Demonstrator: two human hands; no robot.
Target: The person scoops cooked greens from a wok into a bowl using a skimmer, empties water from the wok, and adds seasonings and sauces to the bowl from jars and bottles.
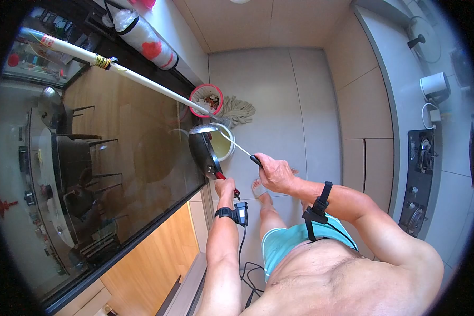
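My left hand is closed round the red and black handle of a dark frying pan. The pan is tipped on its side, its open face turned toward a white bucket holding yellowish liquid. My right hand grips the black handle of a long, thin-shafted cooking utensil. Its far end reaches the pan's upper edge above the bucket; I cannot make out the shape of its head.
Beside the bucket stand a red-rimmed waste basket with scraps inside and a mop head. A white pole slants along the dark glass door. At right, the counter holds a gas stove. My bare feet are near the bucket.
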